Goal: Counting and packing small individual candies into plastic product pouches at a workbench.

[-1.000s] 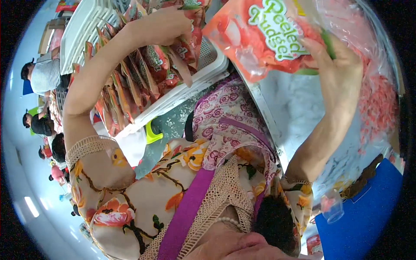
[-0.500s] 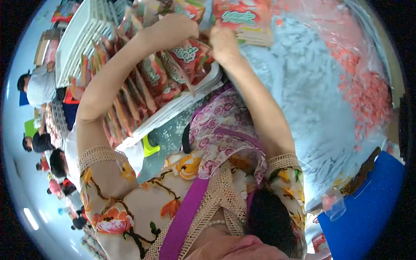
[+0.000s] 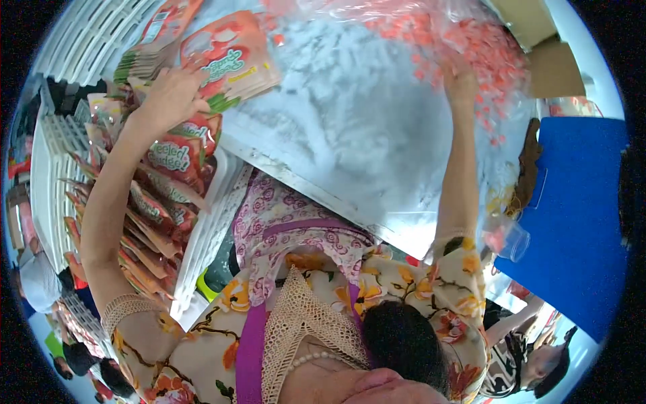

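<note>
My left hand lies against the near left edge of a stack of flat red and beige pouches, its fingers spread and touching the stack. Below that hand, a white plastic basket holds several filled red pouches standing in rows. Far to the right, my right hand reaches down at the edge of a heap of small red pieces. Its fingers are blurred and partly lost among the pieces, so whether they grip any cannot be made out.
A light tabletop with a pale metal front edge lies between my hands. Clear plastic film covers part of the heap. To the right are a cardboard box, a blue panel and a clear cup. White crates stand far left.
Both hands were together over the basket of pouches. My right hand has swung far right to the red pieces; my left has moved to the pouch stack. The view has turned rightward.
</note>
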A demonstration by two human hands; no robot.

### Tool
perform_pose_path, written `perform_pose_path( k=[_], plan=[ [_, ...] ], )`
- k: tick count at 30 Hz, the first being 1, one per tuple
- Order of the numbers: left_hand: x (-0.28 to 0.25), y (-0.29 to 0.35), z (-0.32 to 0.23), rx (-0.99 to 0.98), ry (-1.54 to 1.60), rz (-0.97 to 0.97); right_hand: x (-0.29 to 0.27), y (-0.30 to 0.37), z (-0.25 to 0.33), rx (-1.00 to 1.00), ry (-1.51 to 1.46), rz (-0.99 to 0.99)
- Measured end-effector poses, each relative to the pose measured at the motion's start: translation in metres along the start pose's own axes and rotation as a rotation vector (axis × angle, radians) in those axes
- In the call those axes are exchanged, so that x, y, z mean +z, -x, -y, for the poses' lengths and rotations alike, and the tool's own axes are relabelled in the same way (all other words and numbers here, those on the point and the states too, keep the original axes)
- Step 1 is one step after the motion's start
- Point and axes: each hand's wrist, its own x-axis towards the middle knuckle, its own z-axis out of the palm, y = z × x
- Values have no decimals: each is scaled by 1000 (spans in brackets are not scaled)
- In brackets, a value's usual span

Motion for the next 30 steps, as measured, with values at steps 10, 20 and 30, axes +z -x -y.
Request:
perform_pose_path(
  k=[10,20,30],
  plan=[
    [-14,-98,-123,342,166,-28,-21,63,33,276,9,281],
    [43,-165,-218,501,459,-21,-93,127,74,925,-859,101],
    [39,-134,-259,491,444,80,-102,161,59,406,-445,151]
  ],
)
